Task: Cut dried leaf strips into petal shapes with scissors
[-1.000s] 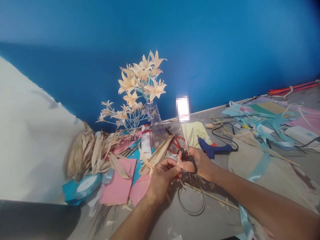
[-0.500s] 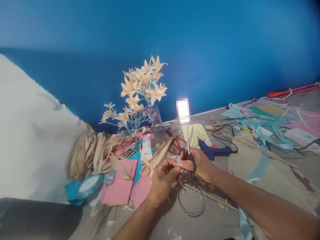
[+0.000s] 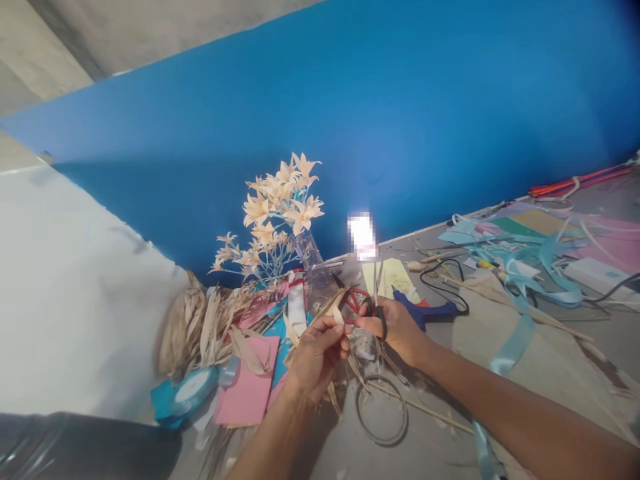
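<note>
Between its thumb and fingers, my left hand (image 3: 320, 347) pinches a small pale petal-shaped piece of dried husk (image 3: 338, 316). Just to its right, my right hand (image 3: 395, 327) has black-handled scissors (image 3: 378, 308) hooked on its fingers, their blades pointing up and away. My right fingertips sit close to the husk piece; whether they touch it I cannot tell. Behind the hands lie red-handled scissors (image 3: 354, 303). A blue glue gun (image 3: 425, 311) rests right of my right hand, and a metal ring (image 3: 382, 409) lies below it.
Cream artificial flowers (image 3: 285, 200) stand in a clear vase (image 3: 311, 256) by the blue wall. Dried husks (image 3: 183, 327), pink paper (image 3: 250, 387) and a ribbon roll (image 3: 193, 393) lie left. Yellow paper (image 3: 393, 275), tangled blue ribbon (image 3: 520, 333) and a beige sheet (image 3: 480, 347) are beyond and right.
My head view has tilted up, showing more above the wall. My hands have drawn slightly apart, and the pale husk piece now stands up curved from my left fingertips.
</note>
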Demonstrator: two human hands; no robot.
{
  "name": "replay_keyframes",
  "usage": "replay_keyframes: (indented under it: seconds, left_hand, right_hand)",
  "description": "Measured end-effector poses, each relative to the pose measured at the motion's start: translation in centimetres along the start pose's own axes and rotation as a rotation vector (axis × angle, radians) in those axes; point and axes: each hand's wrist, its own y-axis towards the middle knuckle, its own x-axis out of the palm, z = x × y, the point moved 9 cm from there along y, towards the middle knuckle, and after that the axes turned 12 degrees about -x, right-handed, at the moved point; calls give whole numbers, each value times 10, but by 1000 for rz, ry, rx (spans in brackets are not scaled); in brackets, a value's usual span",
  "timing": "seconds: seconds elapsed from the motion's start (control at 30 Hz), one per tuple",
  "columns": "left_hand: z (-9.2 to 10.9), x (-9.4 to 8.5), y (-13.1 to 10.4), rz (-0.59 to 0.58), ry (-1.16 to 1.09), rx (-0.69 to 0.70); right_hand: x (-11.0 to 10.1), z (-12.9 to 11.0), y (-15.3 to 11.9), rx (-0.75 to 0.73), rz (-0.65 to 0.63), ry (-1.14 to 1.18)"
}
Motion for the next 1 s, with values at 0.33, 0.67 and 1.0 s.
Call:
replay_keyframes:
  seconds: [0.33, 0.67, 1.0]
  left_hand:
    - [-18, 10, 4, 27, -1, 29]
    - [-7, 17, -7, -139, 72, -27]
    - [0, -8, -3, 0, -115, 6]
  right_hand:
    - [8, 4, -1, -58, -87, 44]
    - [20, 6, -11, 78, -140, 179]
    - [37, 11, -22, 5, -507, -82]
